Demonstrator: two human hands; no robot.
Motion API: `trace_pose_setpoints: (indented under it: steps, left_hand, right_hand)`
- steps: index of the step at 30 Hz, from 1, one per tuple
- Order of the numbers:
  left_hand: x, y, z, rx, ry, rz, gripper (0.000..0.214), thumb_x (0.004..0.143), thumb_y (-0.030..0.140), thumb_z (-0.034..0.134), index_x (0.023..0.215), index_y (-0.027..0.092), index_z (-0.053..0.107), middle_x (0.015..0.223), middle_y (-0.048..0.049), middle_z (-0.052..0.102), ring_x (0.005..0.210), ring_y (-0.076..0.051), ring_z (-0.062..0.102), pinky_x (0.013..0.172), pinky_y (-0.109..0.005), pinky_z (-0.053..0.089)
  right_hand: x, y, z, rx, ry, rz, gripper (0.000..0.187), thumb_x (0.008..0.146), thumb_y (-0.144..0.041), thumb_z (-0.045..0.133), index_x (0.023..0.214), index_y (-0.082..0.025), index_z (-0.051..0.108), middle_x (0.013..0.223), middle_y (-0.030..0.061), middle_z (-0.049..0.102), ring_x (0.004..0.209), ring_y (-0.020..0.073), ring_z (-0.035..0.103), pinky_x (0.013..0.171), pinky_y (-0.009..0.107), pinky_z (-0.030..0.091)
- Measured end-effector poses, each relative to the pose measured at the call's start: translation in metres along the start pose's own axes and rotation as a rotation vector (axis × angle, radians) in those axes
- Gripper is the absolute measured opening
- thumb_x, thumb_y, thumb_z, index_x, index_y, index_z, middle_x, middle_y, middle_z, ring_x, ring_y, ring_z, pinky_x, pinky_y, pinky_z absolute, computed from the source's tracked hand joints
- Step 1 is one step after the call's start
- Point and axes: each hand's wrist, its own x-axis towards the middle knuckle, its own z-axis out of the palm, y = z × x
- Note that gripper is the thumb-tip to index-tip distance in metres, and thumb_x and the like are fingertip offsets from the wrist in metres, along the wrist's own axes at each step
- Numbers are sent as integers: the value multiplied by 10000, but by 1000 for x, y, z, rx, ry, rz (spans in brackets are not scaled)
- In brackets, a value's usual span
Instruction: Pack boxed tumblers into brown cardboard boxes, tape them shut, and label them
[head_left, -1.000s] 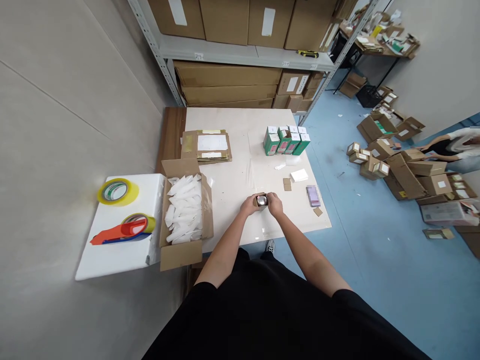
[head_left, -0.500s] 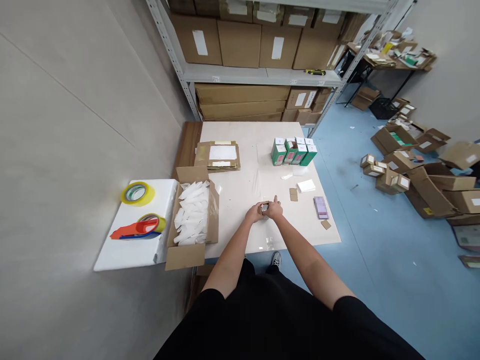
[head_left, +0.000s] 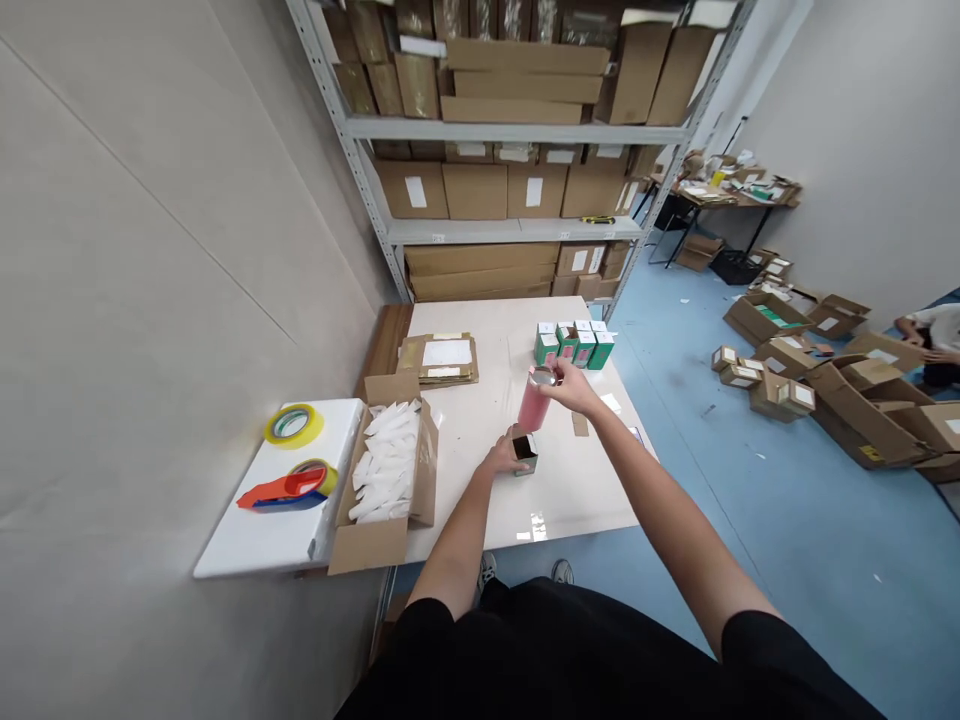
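My right hand (head_left: 574, 387) is raised above the white table (head_left: 570, 490) and grips the silver top of a pink bottle (head_left: 534, 402), which hangs upright in the air. Directly below it stands a small open carton (head_left: 524, 452). My left hand (head_left: 501, 458) is closed around that carton's left side and holds it on the table. Behind the bottle stands a group of green and white product boxes (head_left: 574, 343).
An open cardboard box of white packets (head_left: 388, 460) sits at the table's left. Tape rolls (head_left: 294, 425) and a red tape dispenser (head_left: 281, 489) lie on a white board. Flat cartons (head_left: 442, 358) lie at the back. Shelving with boxes stands behind; boxes litter the blue floor, where another person (head_left: 930, 335) sits.
My right hand has lifted the pink bottle up out of the small carton. My left hand stays on the carton. The view has tilted up toward the shelves.
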Motion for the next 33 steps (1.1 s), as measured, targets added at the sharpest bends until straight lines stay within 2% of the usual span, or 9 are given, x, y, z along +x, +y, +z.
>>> trace_pose_setpoints:
  steps: [2, 5, 8, 11, 15, 23, 27, 30, 33]
  left_hand:
    - [0, 10, -22, -17, 31, -25, 1361, 464, 357, 986, 1641, 168, 329, 1636, -281, 414, 1510, -442, 421, 1148, -534, 440]
    - [-4, 47, -65, -120, 171, -4, 1052, 691, 331, 887, 1621, 227, 406, 1531, -203, 566, 1406, -357, 550, 1108, -480, 489]
    - [-15, 110, -102, -271, 385, 239, 681, 938, 409, 686, 1569, 237, 499, 1393, -161, 655, 1268, -272, 633, 1090, -438, 503]
    - [-31, 178, -119, -371, 390, 527, 890, 895, 443, 778, 1658, 308, 342, 1436, -136, 615, 1225, -248, 644, 1031, -390, 535]
    - [-49, 237, -120, -325, 453, 588, 1219, 707, 400, 957, 1695, 334, 246, 1305, -111, 664, 1080, -233, 681, 926, -354, 571]
    - [-51, 245, -130, -482, 441, 576, 1367, 697, 433, 957, 1726, 279, 70, 1143, -90, 733, 999, -228, 720, 939, -380, 576]
    - [-41, 244, -128, -574, 341, 547, 1376, 729, 486, 937, 1725, 272, 11, 1246, -128, 720, 1109, -255, 711, 991, -404, 564]
    - [-35, 244, -127, -535, 388, 518, 1420, 663, 455, 986, 1726, 290, 59, 1284, -135, 700, 1121, -264, 709, 987, -398, 570]
    - [-30, 241, -128, -543, 415, 495, 1434, 656, 420, 994, 1727, 278, 52, 1200, -114, 725, 1035, -250, 733, 979, -414, 578]
  right_hand:
    - [9, -26, -22, 46, 15, -76, 386, 692, -452, 765, 938, -240, 557, 863, -19, 622, 754, 178, 547, 675, 294, 430]
    - [15, -55, -43, 82, 27, -145, 387, 711, -478, 778, 927, -239, 562, 850, -22, 619, 758, 175, 542, 673, 291, 428]
    - [15, -72, -47, 120, 35, -180, 422, 714, -530, 796, 909, -237, 563, 819, -29, 607, 748, 170, 531, 661, 287, 420]
    - [12, -81, -39, 142, 37, -163, 468, 695, -569, 829, 891, -232, 569, 794, -38, 596, 726, 162, 523, 654, 286, 419]
    - [7, -82, -30, 261, 13, -147, 489, 678, -558, 859, 892, -229, 566, 814, -28, 614, 744, 166, 553, 694, 308, 466]
    - [-32, -44, -25, 625, -395, -112, 828, 682, -428, 880, 1406, -296, 501, 1147, 52, 744, 1091, 269, 692, 948, 435, 563]
    - [-42, -30, -4, 660, -240, -59, 1006, 594, -387, 948, 1462, -304, 448, 1091, 33, 741, 997, 257, 721, 935, 457, 597]
    - [-43, -26, 6, 593, -72, -50, 1134, 558, -407, 978, 1530, -292, 406, 1031, 22, 717, 943, 252, 716, 906, 457, 616]
    - [-45, -25, 6, 621, -110, -63, 1130, 655, -424, 931, 1604, -304, 330, 1069, 30, 715, 1006, 252, 718, 965, 461, 601]
